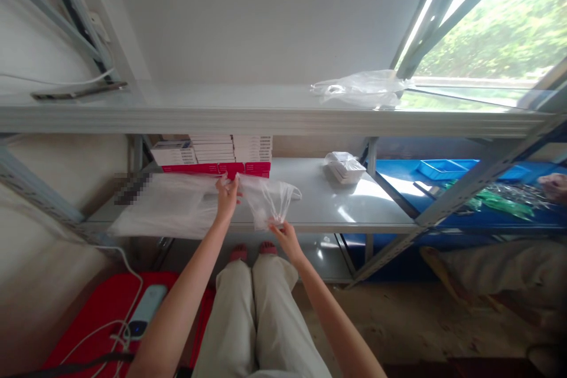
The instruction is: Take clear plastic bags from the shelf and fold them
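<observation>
Legs in pale trousers [257, 319] lie nearest, below the grey shelf [328, 204], with a red case [101, 313] carrying a white device and cable to their left. Right hand [287, 238] at the shelf's front edge is pinched shut on the lower end of a small clear plastic bag [269, 201], and left hand [227, 195], slightly farther in, is closed on the bag's upper corner, so the bag's long axis slants between them, beside a flat stack of clear bags [163, 209] lying leftward. Farther back on the shelf sit red-and-white boxes [217, 153] and a wrapped white packet [345, 166]; another person's hand [554, 186] shows far right over blue trays [447, 168].
</observation>
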A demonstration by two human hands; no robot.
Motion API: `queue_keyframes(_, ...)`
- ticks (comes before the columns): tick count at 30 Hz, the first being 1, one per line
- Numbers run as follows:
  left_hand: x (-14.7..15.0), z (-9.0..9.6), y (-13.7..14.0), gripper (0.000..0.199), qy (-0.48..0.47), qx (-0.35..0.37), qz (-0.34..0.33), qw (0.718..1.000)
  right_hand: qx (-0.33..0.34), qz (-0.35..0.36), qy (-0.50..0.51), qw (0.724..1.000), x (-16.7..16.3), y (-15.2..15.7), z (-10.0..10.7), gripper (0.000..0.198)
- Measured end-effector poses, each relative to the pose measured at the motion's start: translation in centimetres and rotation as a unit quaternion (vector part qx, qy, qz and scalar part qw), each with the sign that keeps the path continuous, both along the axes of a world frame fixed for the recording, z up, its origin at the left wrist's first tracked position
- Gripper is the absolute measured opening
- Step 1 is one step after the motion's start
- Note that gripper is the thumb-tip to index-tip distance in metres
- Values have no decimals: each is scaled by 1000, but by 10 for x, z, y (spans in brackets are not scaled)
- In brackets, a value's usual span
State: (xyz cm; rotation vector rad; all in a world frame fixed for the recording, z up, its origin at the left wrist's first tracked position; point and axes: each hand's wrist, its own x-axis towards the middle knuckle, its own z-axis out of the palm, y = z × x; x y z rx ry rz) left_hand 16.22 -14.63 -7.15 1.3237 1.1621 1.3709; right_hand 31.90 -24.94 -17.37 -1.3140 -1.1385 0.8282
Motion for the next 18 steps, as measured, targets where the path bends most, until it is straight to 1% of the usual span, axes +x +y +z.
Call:
queue_keyframes(1, -1, -5, -15, 53, 16, 32, 25, 999, 5, 9, 19, 1000, 1, 3, 3, 46)
queue_keyframes(2, -1, -11, -32, 50, 44, 73, 48, 995, 8, 15, 37, 999, 3, 5, 5, 45)
queue_keyframes(3, -1, -19, -49, 44, 77, 99, 68, 990, 7, 19, 49, 999, 4, 5, 6, 44)
queue_keyframes(4, 0, -27, -64, 35, 116, 105, 71, 985, 1, 22, 57, 998, 6, 4, 7, 44)
queue_keyframes(5, 1, -36, -77, 29, 152, 105, 53, 981, -7, 23, 61, 998, 8, 2, 7, 44)
queue_keyframes(7, 4, -50, -94, 26, 193, 95, -6, 977, -18, 23, 68, 997, 11, -3, 7, 46)
queue_keyframes(9, 7, -58, -96, 30, 199, 77, -56, 975, -19, 30, 74, 997, 12, -8, 8, 47)
queue_keyframes(11, 11, -61, -90, 33, 190, 64, -83, 976, -14, 52, 73, 996, 13, -13, 10, 45)
queue_keyframes(15, 16, -57, -74, 32, 144, 66, -121, 980, 6, 99, 53, 994, 14, -19, 15, 46)
queue_keyframes(18, 14, -50, -69, 39, 64, 22, -154, 986, 23, 94, 13, 995, 23, -22, 17, 46)
